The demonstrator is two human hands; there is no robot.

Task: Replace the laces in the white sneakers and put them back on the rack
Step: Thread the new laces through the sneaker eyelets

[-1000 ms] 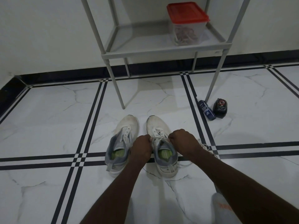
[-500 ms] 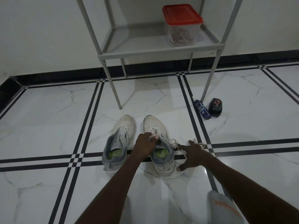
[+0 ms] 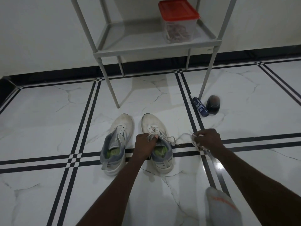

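Two white sneakers stand side by side on the tiled floor, toes pointing away from me. The left sneaker [image 3: 116,142] has no lace. The right sneaker [image 3: 154,128] is partly laced, with loose white lace [image 3: 169,138] trailing to its right. My left hand [image 3: 144,145] grips the tongue and laces at the right sneaker's opening. My right hand [image 3: 207,139] is on the floor to the right of that shoe, closed on a bundle of white lace [image 3: 195,141]. The grey rack [image 3: 146,52] stands behind the shoes.
A clear box with a red lid [image 3: 178,22], holding laces, sits on the rack's lower shelf. A blue tube [image 3: 200,106] and a small black item [image 3: 213,104] lie by the rack's right front leg. My socked foot [image 3: 221,207] shows at the bottom right.
My right hand left the right sneaker, reached to the floor on its right with fingers spread, and has now closed on a loose lace there. My left hand stays on the shoe.
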